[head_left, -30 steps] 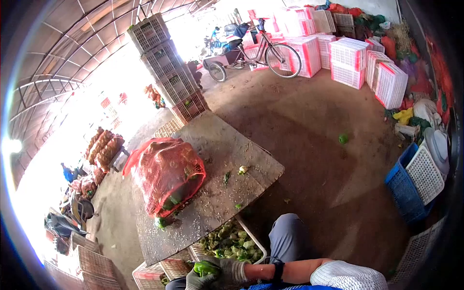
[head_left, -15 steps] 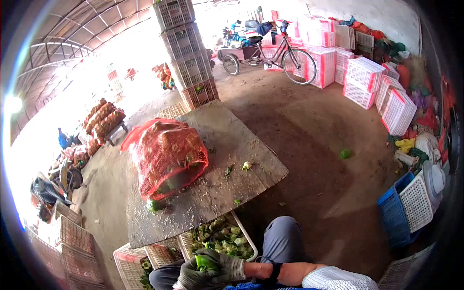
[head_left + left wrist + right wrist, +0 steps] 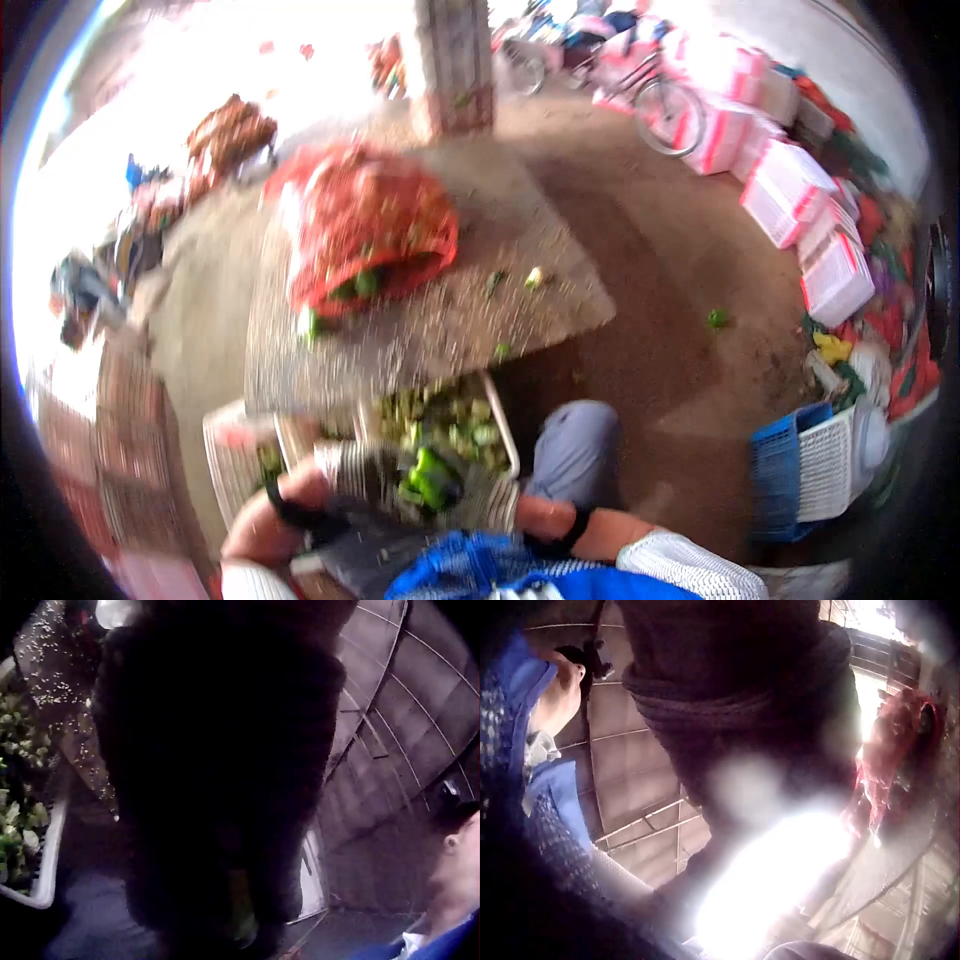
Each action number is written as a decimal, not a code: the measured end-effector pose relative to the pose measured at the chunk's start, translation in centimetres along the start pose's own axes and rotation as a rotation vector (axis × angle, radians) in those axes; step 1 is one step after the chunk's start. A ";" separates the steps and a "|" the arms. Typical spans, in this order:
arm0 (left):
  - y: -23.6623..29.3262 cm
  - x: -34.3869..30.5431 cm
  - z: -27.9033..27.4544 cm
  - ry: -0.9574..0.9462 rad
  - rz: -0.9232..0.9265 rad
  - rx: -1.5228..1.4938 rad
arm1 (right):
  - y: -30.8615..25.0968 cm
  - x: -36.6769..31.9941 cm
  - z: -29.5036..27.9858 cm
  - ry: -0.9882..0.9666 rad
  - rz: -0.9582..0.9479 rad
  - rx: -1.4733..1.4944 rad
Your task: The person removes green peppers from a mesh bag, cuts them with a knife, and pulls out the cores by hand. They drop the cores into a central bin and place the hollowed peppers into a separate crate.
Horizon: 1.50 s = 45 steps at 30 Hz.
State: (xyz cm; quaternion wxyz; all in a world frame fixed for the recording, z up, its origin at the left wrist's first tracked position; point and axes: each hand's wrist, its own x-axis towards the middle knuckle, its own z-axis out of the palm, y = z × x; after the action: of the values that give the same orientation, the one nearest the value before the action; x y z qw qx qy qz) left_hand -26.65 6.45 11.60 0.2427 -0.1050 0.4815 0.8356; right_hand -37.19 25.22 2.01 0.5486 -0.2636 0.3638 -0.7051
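Note:
A bright green pepper [image 3: 430,480] sits between my two gloved hands, low in the head view above my lap. My left hand [image 3: 375,475] grips it from the left, and my right hand [image 3: 482,492] holds it from the right; motion blur softens the fingers. In the left wrist view a dark glove [image 3: 217,772] fills the middle and hides the pepper. The right wrist view shows another dark glove [image 3: 742,727], with strong glare below it. Just beyond the hands, a crate [image 3: 498,420] holds green pieces under the table edge.
A red mesh bag [image 3: 375,220], its mouth showing green inside, lies on the board-topped table [image 3: 500,220] among scattered scraps. White crates [image 3: 790,190] line the right side. A blue basket [image 3: 785,470] stands at lower right, stacked crates [image 3: 130,430] at left.
The head view has swung, shifting the tall crate stack and tricycle up and right. My left forearm has come into view, and the pepper shows more fully between the hands.

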 end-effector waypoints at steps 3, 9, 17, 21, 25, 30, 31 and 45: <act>3.4 -0.5 4.5 0.047 0.166 0.148 | -2.3 -1.3 0.2 -0.011 0.154 0.060; -2.6 5.9 -3.5 -0.319 0.065 0.041 | -5.3 -1.8 -0.2 0.050 0.178 -0.168; -7.0 6.1 -6.1 0.001 0.334 -0.009 | -5.6 0.2 -1.0 0.174 0.417 0.040; -8.2 4.2 -7.3 0.206 0.317 -0.280 | -4.3 0.6 -0.8 0.270 0.300 0.182; -11.1 5.8 -11.7 0.657 0.281 0.557 | -4.0 1.1 -2.2 0.257 0.321 0.125; -8.8 2.9 -5.3 0.571 0.885 0.825 | -3.2 2.6 -1.1 0.344 0.317 -0.091; -9.6 3.7 -4.3 0.626 0.919 0.855 | -2.8 3.0 -0.3 0.352 0.327 -0.134; -19.2 -17.8 -9.0 2.036 0.618 0.467 | 2.0 9.1 4.6 -0.076 0.328 -0.216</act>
State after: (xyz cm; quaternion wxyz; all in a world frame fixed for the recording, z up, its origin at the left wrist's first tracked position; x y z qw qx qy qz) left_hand -2.14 1.36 -0.27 -0.4765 -0.5735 0.6093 0.2698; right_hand -34.80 15.10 2.90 0.6380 -0.2847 0.4543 -0.5527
